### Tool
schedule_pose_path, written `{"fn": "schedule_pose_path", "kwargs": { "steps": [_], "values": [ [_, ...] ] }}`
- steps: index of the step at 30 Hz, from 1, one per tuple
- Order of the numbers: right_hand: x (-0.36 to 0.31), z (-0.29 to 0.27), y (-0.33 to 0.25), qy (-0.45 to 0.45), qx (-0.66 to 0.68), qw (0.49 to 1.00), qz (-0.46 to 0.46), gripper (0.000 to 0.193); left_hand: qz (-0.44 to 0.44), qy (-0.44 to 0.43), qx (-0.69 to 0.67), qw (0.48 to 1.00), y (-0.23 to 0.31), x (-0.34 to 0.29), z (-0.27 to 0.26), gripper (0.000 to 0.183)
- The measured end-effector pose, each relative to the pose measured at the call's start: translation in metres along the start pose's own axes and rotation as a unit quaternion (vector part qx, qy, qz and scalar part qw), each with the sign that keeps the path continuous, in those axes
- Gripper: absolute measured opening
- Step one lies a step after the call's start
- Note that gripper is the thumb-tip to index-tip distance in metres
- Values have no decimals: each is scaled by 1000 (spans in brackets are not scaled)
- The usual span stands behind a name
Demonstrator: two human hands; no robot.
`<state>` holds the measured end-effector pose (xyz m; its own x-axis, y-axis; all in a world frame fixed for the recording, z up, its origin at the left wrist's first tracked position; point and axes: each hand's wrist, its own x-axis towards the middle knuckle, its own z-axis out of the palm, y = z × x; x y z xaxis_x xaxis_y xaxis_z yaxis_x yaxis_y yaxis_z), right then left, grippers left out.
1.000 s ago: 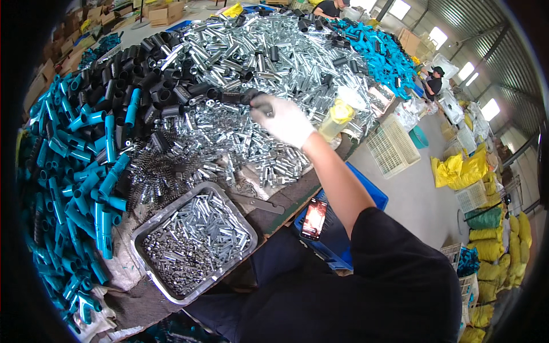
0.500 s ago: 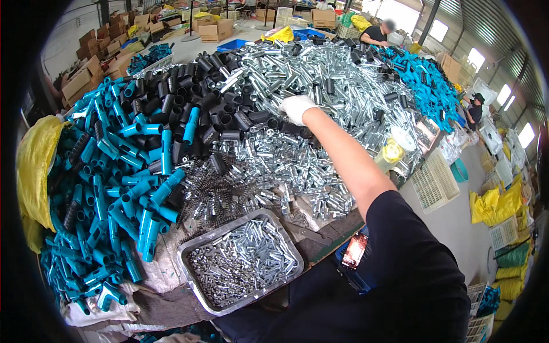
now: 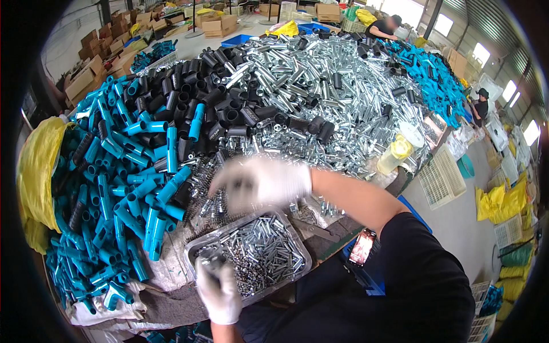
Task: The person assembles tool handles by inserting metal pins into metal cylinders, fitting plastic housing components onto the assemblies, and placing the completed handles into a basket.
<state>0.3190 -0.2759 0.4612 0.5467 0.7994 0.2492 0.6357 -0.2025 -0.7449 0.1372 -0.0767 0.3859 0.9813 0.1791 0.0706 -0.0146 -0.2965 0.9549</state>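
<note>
My left hand [image 3: 220,291], in a white glove, is raised over the near left part of a grey tray [image 3: 306,251]. Its thumb and fingers close round a small dark and silvery part [image 3: 213,261] whose exact kind I cannot make out. The tray holds short metal pins [image 3: 275,240] and small metal pieces [image 3: 243,266]. My right hand [image 3: 263,182], gloved too, hovers beyond the tray over the springs [image 3: 200,191] and small metal fittings. Motion smears its fingers, and a dark patch shows beneath them.
Teal plastic parts [image 3: 128,188] pile up on the left, black sleeves [image 3: 189,91] behind them, and silvery metal tubes [image 3: 320,68] at centre and right. A phone [image 3: 362,247] lies by the table edge. A yellow-topped clear container [image 3: 394,155] stands right. Two people work farther off.
My right hand has drawn back from the far metal pile toward the tray, moving nearer and to the left. My left hand has come into view over the tray with the part in it.
</note>
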Motion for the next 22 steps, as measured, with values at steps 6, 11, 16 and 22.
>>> {"fn": "schedule_pose_path", "kwargs": {
  "steps": [6, 11, 16, 22],
  "values": [
    [-20, -122, 175, 196, -502, 741, 400, 26, -50, 243, -11, 969, -86, -23, -57, 19],
    [-10, -128, 206, 151, -593, 701, 365, 24, -86, 296, -45, 950, -110, -27, -62, 18],
    [2, -131, 210, 115, -615, 691, 362, 22, -69, 261, -31, 962, -111, -22, -62, 22],
    [1, -133, 202, 74, -590, 705, 387, 24, -97, 246, -24, 964, -115, -28, -69, 23]
  ]
}}
